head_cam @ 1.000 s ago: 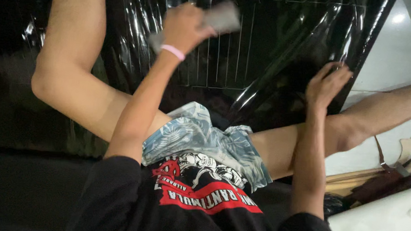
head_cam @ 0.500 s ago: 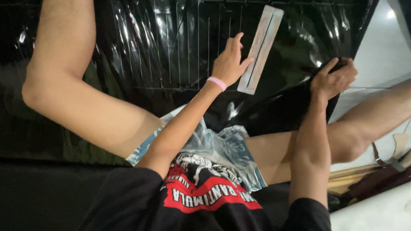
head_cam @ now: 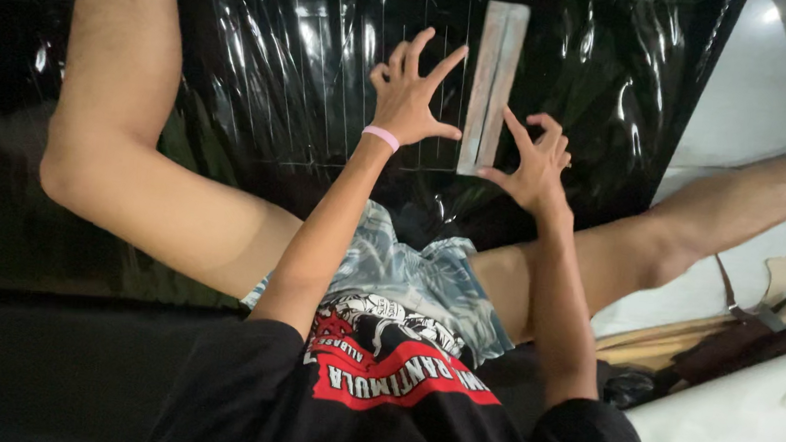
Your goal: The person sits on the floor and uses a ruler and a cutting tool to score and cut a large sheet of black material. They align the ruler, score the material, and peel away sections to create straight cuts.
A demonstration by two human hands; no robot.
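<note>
A long, narrow grey straightedge [head_cam: 492, 86] lies flat on a shiny black plastic sheet [head_cam: 263, 74] marked with thin white grid lines. I sit on the floor with both legs spread around the sheet. My left hand [head_cam: 412, 98], with a pink band on the wrist, hovers just left of the straightedge, fingers spread wide and holding nothing. My right hand [head_cam: 535, 163] is at the straightedge's near end, also with fingers spread; its fingertips are at the strip's edge, and I cannot tell whether they touch it.
White floor [head_cam: 760, 103] shows to the right of the sheet. By my right leg lie dark-handled shears [head_cam: 740, 304], brown wooden strips [head_cam: 660, 343] and a white sheet [head_cam: 757, 429]. The far left is dark.
My left hand carried the straightedge, laid it on the sheet and let go. My right hand moved left from the sheet's edge to the strip's near end. Both hands now have spread fingers.
</note>
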